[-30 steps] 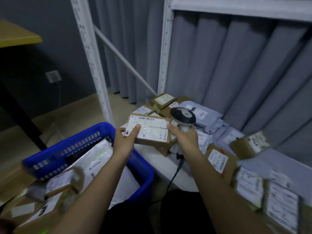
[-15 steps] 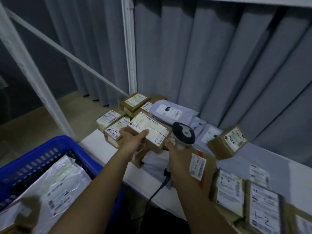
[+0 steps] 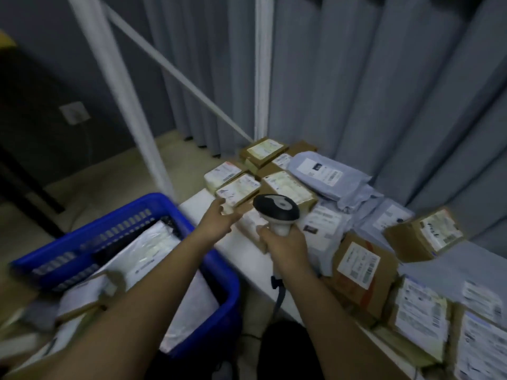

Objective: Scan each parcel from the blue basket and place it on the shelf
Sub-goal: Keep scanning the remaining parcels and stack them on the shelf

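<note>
Left hand (image 3: 219, 219): we are holding nothing, fingers relaxed.
Right hand (image 3: 285, 242): we are gripping the scanner (image 3: 275, 208).
Basket mailer (image 3: 153, 256): we are judging it light, floppy; best taken by its edge.

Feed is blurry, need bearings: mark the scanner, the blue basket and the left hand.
scanner (image 3: 275, 208): head view, on its dark top.
blue basket (image 3: 153, 205): head view, on its far rim.
left hand (image 3: 218, 220): head view, on its back.

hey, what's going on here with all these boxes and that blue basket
A person is scanning parcels and shelving them. The right hand grips a handheld scanner. The left hand is open and empty, by the small boxes at the shelf's near end. A labelled cardboard parcel lies among the others on the shelf. The blue basket at the left holds more parcels, including a white mailer.
</note>
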Motion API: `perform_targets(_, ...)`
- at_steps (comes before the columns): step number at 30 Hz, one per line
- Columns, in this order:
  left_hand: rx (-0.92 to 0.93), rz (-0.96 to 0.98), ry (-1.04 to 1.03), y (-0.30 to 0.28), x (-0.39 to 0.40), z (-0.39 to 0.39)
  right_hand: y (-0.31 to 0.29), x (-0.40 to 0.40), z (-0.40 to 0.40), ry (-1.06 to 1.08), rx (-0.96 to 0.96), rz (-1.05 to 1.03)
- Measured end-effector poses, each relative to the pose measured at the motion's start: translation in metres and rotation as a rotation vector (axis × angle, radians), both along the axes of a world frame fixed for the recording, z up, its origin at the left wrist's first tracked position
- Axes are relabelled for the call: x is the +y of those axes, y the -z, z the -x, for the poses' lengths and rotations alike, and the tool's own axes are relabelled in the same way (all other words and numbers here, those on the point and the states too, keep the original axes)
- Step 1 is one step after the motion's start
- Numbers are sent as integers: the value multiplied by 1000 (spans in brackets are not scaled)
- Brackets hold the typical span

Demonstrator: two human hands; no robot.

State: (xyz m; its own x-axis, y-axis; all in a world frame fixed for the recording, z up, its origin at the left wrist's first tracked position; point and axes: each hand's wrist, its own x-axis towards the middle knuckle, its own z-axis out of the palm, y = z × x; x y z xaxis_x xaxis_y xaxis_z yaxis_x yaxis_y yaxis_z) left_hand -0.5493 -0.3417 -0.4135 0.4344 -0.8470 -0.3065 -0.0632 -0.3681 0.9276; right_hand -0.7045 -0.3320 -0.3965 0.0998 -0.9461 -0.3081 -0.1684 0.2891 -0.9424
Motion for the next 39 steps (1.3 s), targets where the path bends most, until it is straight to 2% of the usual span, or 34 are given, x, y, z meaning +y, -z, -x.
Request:
perform_targets(8,-126,-213,-297,25,174,-129,-3,63,-76,-441,73,-37)
perform_targets(11,-236,-296,-371,54,232,-159,2,78,-99,-546,117,-59)
perform_targets(15,-344,-528,-375,105,287,-174,8,88,-123,-632,181,-64)
perform_targets(17,-462,-627,-333,116,299,-169,11,92,-131,-680,210,-70)
perform_targets(19,-567,-645,-261,128,303,-167,14,95,-138,-727,232,-82)
perform_targets(21,-572,-679,-235,139,304,-167,17,97,-145,-751,248,-80)
perform_targets(25,-570,-717,-321,152,299,-167,21,99,-156,-788,243,-86)
perform_targets(29,-877,-824,-193,165,290,-171,29,101,-162,-821,268,-65)
perform_targets(32,-991,-785,-125,169,285,-170,31,100,-165,-831,268,-63)
perform_targets(36,-854,-621,-169,152,284,-173,28,97,-164,-812,247,-77)
perform_targets(39,-745,-404,-269,113,285,-165,23,95,-162,-786,207,-85)
